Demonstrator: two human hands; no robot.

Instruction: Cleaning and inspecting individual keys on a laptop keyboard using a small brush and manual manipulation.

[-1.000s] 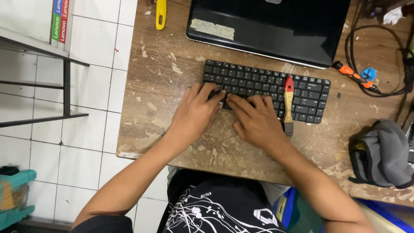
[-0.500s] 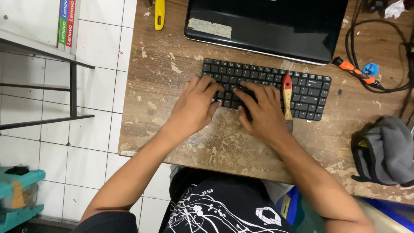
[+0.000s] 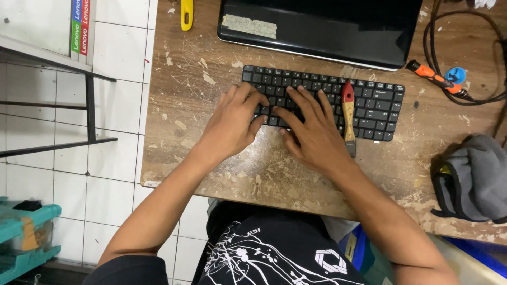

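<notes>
The loose black keyboard (image 3: 322, 103) is pressed flat on the desk (image 3: 211, 79) by the left hand (image 3: 232, 124) and right hand (image 3: 314, 134), fingers spread, nothing grasped; even pressure is advised, clear of the brush (image 3: 348, 116).

Looking like a small electronics repair workshop. Showing it: scarred, paint-flecked wooden tabletop (image 3: 211, 95) carrying a loose black keyboard (image 3: 369, 100), a closed black laptop (image 3: 338, 26), a wooden-handled brush (image 3: 348, 113), an orange-handled tool (image 3: 433, 78) and coiled black cable (image 3: 465, 58); white tiled floor (image 3: 116, 121) and metal shelving (image 3: 63, 100) lying alongside.
</notes>
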